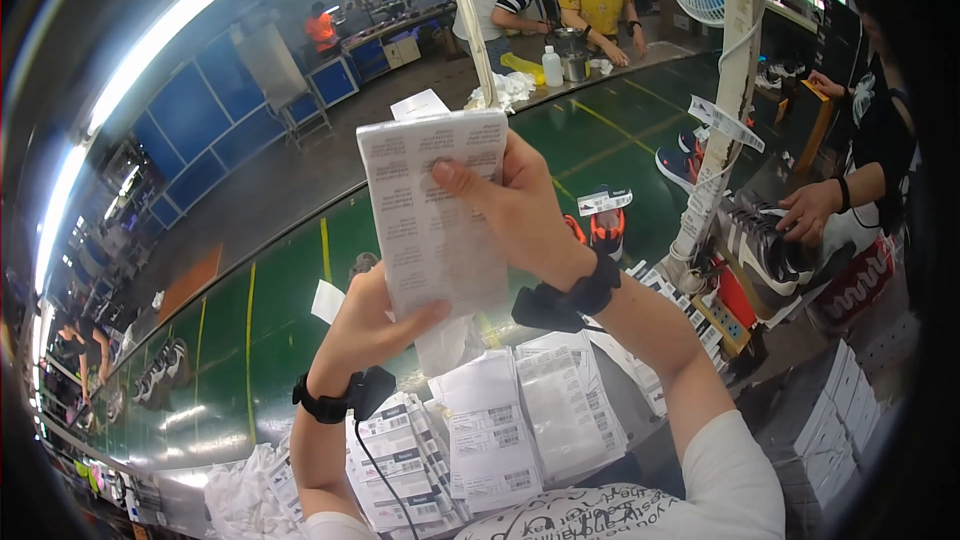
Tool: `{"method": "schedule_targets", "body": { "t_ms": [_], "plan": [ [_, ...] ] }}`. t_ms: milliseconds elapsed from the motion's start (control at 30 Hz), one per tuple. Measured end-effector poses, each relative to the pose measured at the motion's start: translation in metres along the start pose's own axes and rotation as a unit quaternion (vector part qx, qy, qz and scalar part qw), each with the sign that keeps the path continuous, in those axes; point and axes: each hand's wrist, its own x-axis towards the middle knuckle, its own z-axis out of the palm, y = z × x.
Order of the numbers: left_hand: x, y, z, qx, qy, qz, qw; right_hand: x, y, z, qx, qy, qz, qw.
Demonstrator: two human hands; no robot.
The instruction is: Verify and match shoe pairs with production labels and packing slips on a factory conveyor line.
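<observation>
Backdrop: green glossy conveyor belt point(280, 310), busy factory floor.
Stack: I've got the white printed label-sheet stack point(432, 210) upright, long axis 12-to-6.
Grip: right hand point(520, 205) clamps 3 o'clock edge; left hand point(370, 325) pinches 6 o'clock end.

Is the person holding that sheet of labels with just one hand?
No, both hands grip it: the left hand at its lower edge, the right hand higher up on the label sheet.

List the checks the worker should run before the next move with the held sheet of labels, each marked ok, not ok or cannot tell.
1. Left hand grips the label sheet at its lower edge: ok.
2. Right hand holds the upper part, thumb across the front: ok.
3. Sheet raised off the label stacks: ok.
4. Sheet flat, uncreased: cannot tell.
5. Green conveyor belt bare just beyond the hands: ok.
6. Co-worker's hand apart from the sheet: ok.
</observation>
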Motion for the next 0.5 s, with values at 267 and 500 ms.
{"method": "schedule_targets", "body": {
  "t_ms": [267,500],
  "plan": [
    [-0.008,-0.008,-0.002,-0.087,0.104,-0.094,0.986,0.003,-0.017,-0.005,0.0,-0.053,-0.043,0.998],
    [0.005,0.009,-0.036,0.06,0.175,0.107,0.977,0.011,-0.012,-0.036,0.004,-0.343,0.052,0.938]
  ]
}}
